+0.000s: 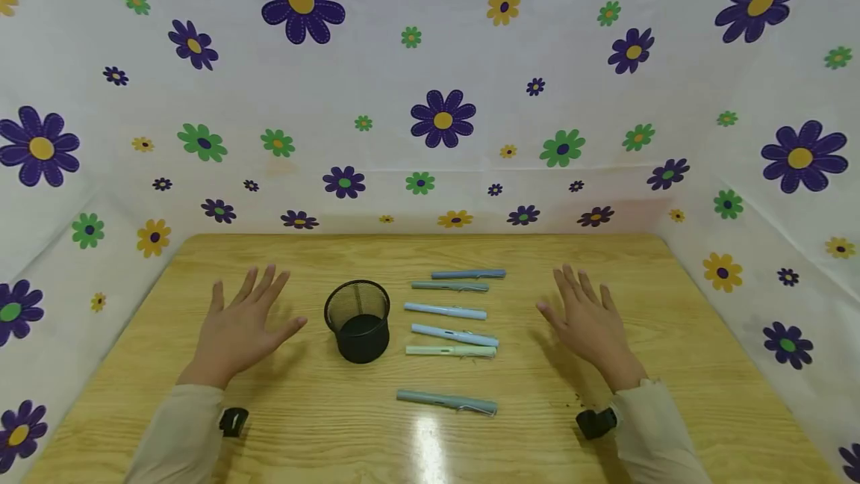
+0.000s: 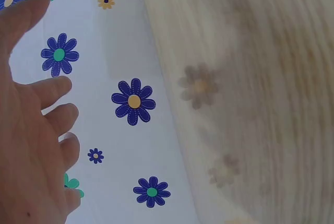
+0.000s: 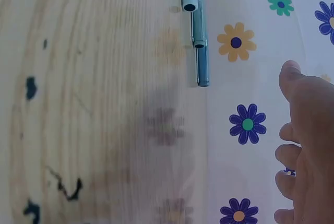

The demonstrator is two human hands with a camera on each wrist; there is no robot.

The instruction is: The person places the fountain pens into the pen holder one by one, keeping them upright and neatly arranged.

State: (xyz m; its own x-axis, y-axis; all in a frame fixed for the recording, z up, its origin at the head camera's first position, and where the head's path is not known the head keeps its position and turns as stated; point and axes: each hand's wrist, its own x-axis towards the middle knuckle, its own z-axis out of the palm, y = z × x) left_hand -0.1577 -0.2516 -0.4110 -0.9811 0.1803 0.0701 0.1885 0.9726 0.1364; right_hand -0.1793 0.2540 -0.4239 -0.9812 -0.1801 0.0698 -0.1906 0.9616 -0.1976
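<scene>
My left hand [image 1: 240,331] is held with fingers spread, left of a black mesh pen holder [image 1: 363,338], and touches nothing. To the right of the pens, my right hand [image 1: 588,323] is also spread and holds nothing. Between holder and right hand lie several capped pens in a rough column: a dark blue pen [image 1: 468,274] at the back, a grey-green pen [image 1: 449,286], two light blue pens [image 1: 445,311], a pale green pen [image 1: 451,351], and a teal pen [image 1: 446,401] nearest me. In the right wrist view, some pen ends [image 3: 202,67] show.
The wooden table [image 1: 322,432] carries everything. A white cloth with printed flowers [image 1: 443,43] hangs behind it and along both sides. Black wrist straps [image 1: 234,422] sit at both sleeves. Small dark specks [image 1: 576,402] mark the tabletop near the right wrist.
</scene>
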